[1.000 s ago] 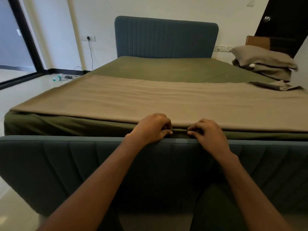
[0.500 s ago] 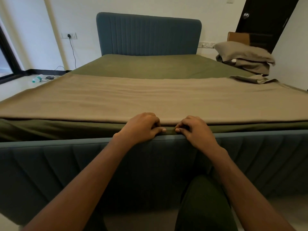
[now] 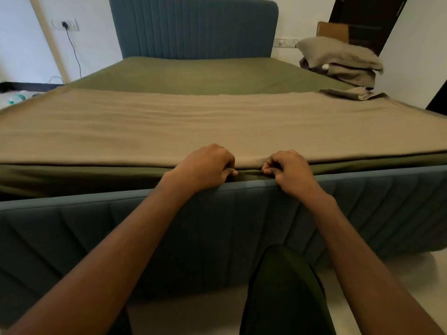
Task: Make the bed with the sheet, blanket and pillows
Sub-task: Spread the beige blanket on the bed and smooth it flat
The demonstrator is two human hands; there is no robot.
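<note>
Squarely over the middle of the footboard (image 3: pixel 121 226), gripping the near hem of the tan blanket (image 3: pixel 193 126) with the left hand (image 3: pixel 205 166): knuckles up, fingers curled over the cloth, thumb tip tucked in from below. Doing the same with the right hand (image 3: pixel 287 171), just beside it along the footboard's top edge, with a short stretch of bunched fabric between the two. Cannot tell whether any of the green sheet (image 3: pixel 205 76) is pinched together with the hem. Both forearms reaching in across the footboard from its near side. Beyond the footboard, blanket spread flat over the nearer half of the bed, lightly rippled, running out to both sides. Under its hem, a band of sheet right against the footboard's top edge, creased toward the left. Farther from the footboard, bare sheet up to the blue headboard (image 3: pixel 193 27) at the opposite end. Far right of the footboard, two tan pillows (image 3: pixel 338 59) stacked past the bed's right edge, support hidden, and a small folded tan cloth (image 3: pixel 348 93) on the blanket's far right corner. Far left of the footboard, a plastic bottle (image 3: pixel 17 99) on the floor (image 3: pixel 411 274) and a cable hanging from a wall socket (image 3: pixel 64 24). On the footboard's near side, low down, a leg in dark green trousers (image 3: pixel 283 298).
</note>
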